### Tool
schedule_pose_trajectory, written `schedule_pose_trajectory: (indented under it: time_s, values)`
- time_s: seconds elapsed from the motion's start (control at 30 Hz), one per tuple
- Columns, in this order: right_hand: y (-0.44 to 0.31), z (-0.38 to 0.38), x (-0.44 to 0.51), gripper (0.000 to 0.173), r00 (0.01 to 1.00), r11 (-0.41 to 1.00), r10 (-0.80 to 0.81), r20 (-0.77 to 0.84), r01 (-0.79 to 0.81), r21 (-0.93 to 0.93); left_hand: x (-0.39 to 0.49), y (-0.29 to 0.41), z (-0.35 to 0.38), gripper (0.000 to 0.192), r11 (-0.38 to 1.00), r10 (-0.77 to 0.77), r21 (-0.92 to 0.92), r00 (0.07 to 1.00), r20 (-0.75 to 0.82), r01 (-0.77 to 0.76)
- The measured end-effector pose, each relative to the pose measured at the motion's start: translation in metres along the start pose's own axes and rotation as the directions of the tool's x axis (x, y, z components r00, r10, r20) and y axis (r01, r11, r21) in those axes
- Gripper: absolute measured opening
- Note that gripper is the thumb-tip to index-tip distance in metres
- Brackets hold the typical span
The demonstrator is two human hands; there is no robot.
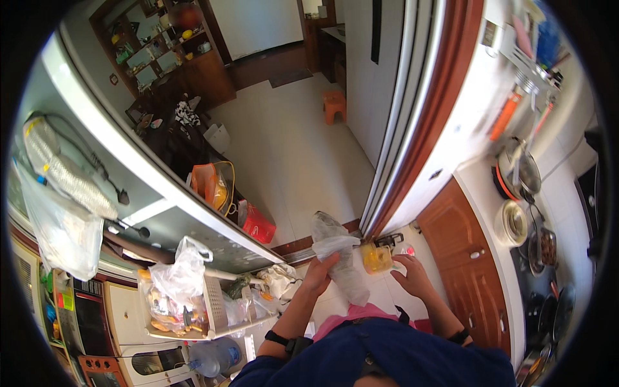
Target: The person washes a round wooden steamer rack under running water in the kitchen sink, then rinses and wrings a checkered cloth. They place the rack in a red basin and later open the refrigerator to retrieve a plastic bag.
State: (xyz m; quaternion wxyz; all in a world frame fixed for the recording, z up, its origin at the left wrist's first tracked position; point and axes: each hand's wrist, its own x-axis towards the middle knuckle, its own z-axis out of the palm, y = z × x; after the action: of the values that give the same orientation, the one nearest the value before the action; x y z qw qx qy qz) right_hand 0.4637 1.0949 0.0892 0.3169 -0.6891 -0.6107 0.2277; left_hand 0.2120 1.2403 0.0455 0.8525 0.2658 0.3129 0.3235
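Note:
A crumpled, translucent plastic bag (349,278) hangs in front of my body. My left hand (319,276) grips it around its middle, and its upper end sticks up beyond my fingers. What the bag may contain cannot be made out. To the right, my right hand (412,275) has its fingers apart and holds nothing. Just beyond that hand, near the doorway, a yellowish plastic container (376,259) stands on the tiled floor. A small bottle with a red-pink cap (409,250) is beside it.
On my left are a white storage rack (213,305) filled with bags and a blue water bottle (215,357). Wooden cabinets (466,256) and a counter with pans (520,169) line the right. Past the sliding-door track sit a red bag (257,223) and an orange stool (333,105).

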Motion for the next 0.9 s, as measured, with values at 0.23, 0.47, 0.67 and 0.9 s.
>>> schedule_pose_trajectory:
  time_s: [0.23,0.47,0.67,0.9]
  values:
    - [0.001,0.023,0.189,0.036,0.975,0.923,-0.053,0.217,-0.035,0.383,0.097,0.097,-0.005,0.044,0.988,0.151,0.027,0.988,0.036,-0.152]
    - [-0.047,0.048,0.373,0.033,0.946,0.691,0.098,0.309,-0.288,0.663,0.238,0.215,-0.015,0.046,0.979,0.176,0.075,0.973,0.151,-0.188]
    - [-0.046,0.05,0.508,0.034,0.97,0.693,0.069,0.231,-0.213,0.689,0.34,0.317,-0.012,0.046,0.983,0.128,0.103,0.963,0.236,-0.155]
    - [-0.056,0.008,0.631,0.038,0.974,0.681,0.177,0.141,-0.225,0.697,0.441,0.377,-0.009,0.041,0.989,0.109,0.069,0.959,0.261,-0.131]
